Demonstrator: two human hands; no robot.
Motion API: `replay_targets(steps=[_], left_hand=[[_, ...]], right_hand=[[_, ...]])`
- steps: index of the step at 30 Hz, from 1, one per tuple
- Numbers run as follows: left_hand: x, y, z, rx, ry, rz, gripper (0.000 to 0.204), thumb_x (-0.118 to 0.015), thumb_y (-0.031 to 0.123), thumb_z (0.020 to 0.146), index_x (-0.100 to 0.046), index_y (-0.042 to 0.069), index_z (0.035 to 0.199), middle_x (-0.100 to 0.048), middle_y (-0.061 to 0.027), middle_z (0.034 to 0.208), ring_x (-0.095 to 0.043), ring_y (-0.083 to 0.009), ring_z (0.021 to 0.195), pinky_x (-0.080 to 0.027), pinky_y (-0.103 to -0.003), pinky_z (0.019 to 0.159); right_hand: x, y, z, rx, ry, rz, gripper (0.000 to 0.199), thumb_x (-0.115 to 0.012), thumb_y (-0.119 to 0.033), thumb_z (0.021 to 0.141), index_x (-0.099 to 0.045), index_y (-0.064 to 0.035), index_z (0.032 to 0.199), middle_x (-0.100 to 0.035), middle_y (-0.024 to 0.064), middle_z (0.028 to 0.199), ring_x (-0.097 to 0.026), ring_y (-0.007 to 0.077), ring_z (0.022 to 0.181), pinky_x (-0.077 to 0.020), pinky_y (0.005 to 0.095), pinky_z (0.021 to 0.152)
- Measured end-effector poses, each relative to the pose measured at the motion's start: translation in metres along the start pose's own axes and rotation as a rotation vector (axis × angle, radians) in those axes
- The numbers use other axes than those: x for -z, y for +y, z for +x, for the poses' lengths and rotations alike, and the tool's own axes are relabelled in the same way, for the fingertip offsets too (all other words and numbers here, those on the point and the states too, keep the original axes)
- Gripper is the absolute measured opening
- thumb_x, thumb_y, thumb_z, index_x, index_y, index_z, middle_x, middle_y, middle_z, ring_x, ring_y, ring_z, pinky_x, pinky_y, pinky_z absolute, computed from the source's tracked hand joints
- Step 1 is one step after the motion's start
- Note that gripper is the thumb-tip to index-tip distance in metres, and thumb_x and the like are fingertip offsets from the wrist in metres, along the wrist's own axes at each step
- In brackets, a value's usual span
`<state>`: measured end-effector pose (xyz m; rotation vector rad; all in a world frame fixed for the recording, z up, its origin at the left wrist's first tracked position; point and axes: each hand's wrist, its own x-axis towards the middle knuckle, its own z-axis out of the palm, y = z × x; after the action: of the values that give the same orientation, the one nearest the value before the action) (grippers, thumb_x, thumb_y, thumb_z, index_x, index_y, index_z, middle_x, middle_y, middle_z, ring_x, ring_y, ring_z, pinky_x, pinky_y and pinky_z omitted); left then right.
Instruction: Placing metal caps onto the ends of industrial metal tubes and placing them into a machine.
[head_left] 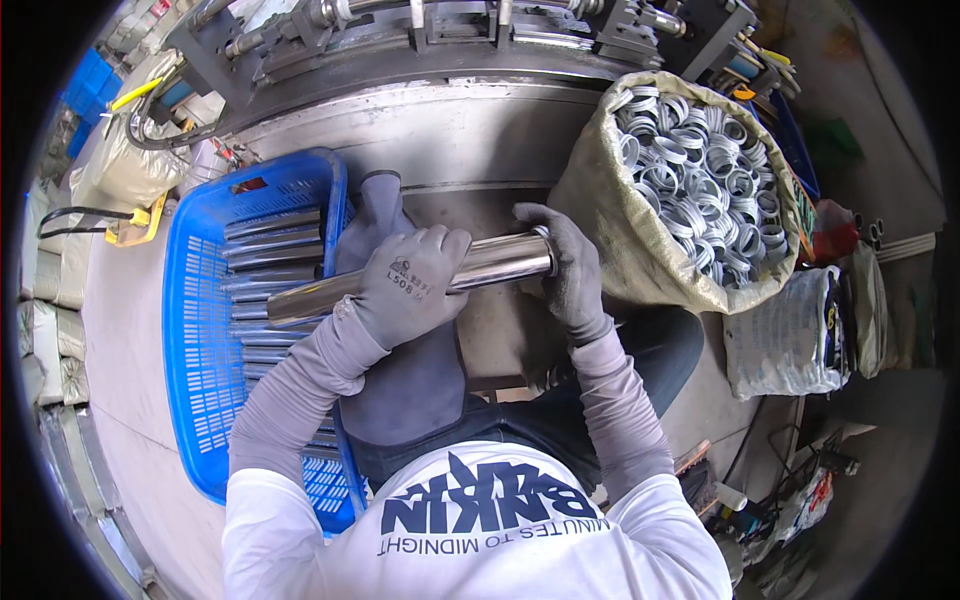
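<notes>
Polished tube point(503, 260) was held aslant between both hands | near its middle it was wrapped by left hand point(415, 280), seemingly for support | right end was cupped by right hand point(572, 268), apparently for steadying | blue basket point(182, 330) of other tubes point(275, 252) was placed left of hands, sack point(597, 215) of rings point(690, 185) right, presumably within reach.

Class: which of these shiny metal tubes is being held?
The tube gripped by the left hand, one end at the right hand; others lie in the blue basket.
</notes>
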<state>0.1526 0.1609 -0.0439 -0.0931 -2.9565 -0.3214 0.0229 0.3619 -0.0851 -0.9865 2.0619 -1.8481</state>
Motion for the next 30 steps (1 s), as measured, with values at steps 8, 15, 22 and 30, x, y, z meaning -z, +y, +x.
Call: replay_targets(steps=[8,15,22,30], left_hand=[[0.0,-0.002,-0.005,-0.009,0.002,0.037,0.044,-0.08,0.031,0.082,-0.059,0.008,0.113,-0.065,-0.0123,0.095,-0.07,-0.032,0.085,-0.055,-0.045,0.077],[0.002,0.003,0.003,0.039,-0.215,0.122,0.046,-0.083,0.033,0.08,-0.06,0.008,0.112,-0.066,-0.0102,0.101,-0.07,-0.0275,0.097,-0.054,-0.043,0.085],[0.08,0.002,-0.02,-0.177,0.614,-0.077,0.057,-0.083,0.027,0.089,-0.061,0.001,0.134,-0.07,-0.0142,0.118,-0.067,-0.0316,0.104,-0.051,-0.044,0.096],[0.031,0.014,-0.003,0.188,0.851,-1.608,0.047,-0.055,0.033,0.113,-0.056,-0.003,0.143,-0.066,-0.015,0.134,-0.065,-0.0273,0.124,-0.049,-0.041,0.108]], right_hand=[[-0.025,-0.012,-0.005,0.056,0.165,0.012,0.037,-0.043,-0.02,0.114,-0.07,0.0049,0.111,-0.073,0.0149,0.103,-0.072,0.0245,0.094,-0.0548,0.0345,0.089],[-0.035,0.012,-0.005,-0.075,0.168,-0.063,0.03,-0.047,-0.015,0.111,-0.072,0.0033,0.109,-0.074,0.0128,0.1,-0.07,0.0205,0.096,-0.0537,0.0335,0.088],[0.024,0.023,-0.013,0.206,0.466,-0.397,0.033,-0.075,-0.015,0.085,-0.069,0.001,0.113,-0.072,0.0158,0.097,-0.071,0.0312,0.092,-0.0577,0.0422,0.083],[0.002,-0.029,-0.01,-0.388,0.46,0.832,0.036,-0.043,-0.029,0.112,-0.068,-0.0033,0.109,-0.072,0.0101,0.101,-0.072,0.0176,0.087,-0.0588,0.0282,0.069]])
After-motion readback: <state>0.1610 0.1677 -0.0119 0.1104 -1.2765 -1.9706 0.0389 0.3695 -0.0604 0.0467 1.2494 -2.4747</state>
